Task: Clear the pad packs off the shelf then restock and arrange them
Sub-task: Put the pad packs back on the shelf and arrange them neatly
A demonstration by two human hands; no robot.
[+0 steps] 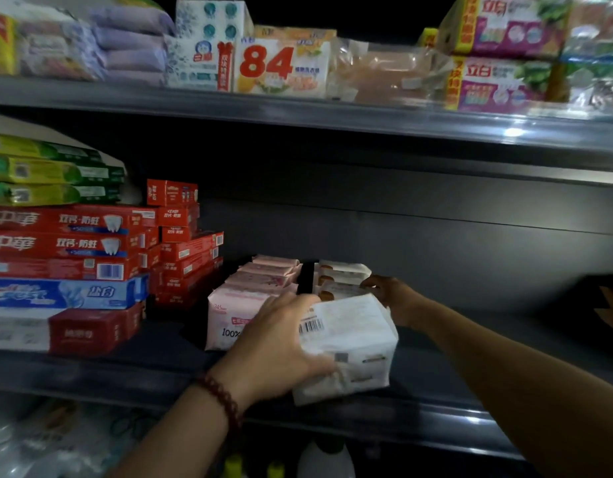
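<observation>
On the middle shelf (470, 405) stands a row of pink pad packs (225, 315), running back into the shelf. Right of it runs a row of white pad packs (343, 270) with orange marks. My left hand (277, 343), with a bead bracelet on the wrist, grips the front white pad pack (357, 343) from its left side; this pack shows a barcode. My right hand (388, 294) reaches behind that pack and rests on the right side of the white row, fingers curled against it.
Stacks of red, blue and green toothpaste boxes (67, 257) fill the shelf's left part. The upper shelf (298, 115) carries soap and tissue packs. The right part of the middle shelf is dark and bare. Bottles show dimly below.
</observation>
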